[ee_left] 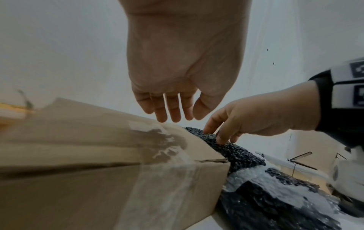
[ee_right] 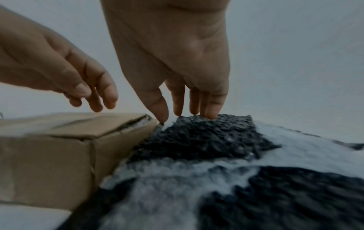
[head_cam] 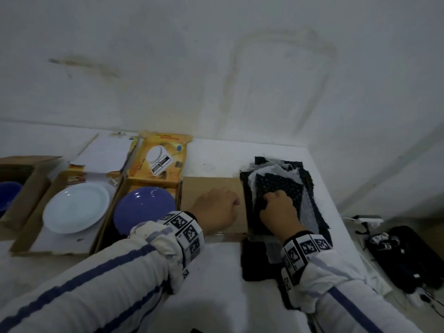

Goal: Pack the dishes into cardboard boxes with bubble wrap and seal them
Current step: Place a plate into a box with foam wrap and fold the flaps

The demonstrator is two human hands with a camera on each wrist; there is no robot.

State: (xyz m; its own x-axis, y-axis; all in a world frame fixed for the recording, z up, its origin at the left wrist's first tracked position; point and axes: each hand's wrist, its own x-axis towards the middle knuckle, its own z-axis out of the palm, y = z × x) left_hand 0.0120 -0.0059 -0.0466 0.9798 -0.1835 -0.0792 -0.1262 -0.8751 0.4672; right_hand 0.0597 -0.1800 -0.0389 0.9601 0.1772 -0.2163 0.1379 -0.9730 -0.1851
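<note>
My left hand [head_cam: 216, 207] hovers over a closed, taped cardboard box [head_cam: 192, 188], fingers relaxed and holding nothing [ee_left: 169, 112]. My right hand [head_cam: 276, 205] is on a pile of black and clear bubble wrap [head_cam: 281, 183] just right of that box. Its fingertips [ee_right: 210, 115] press the top black sheet [ee_right: 206, 137] and the thumb touches the sheet's left edge beside the box [ee_right: 49, 155]. A white plate [head_cam: 77, 207] lies in an open box, and a purple plate [head_cam: 144, 207] lies in an open yellow box [head_cam: 158, 150].
A brown box [head_cam: 28, 179] at the far left holds a blue dish [head_cam: 7, 195]. The white wall runs close behind the table. Black gear and cables [head_cam: 403, 255] lie off the table's right edge. Bare white tabletop [head_cam: 216, 272] shows in front of the boxes.
</note>
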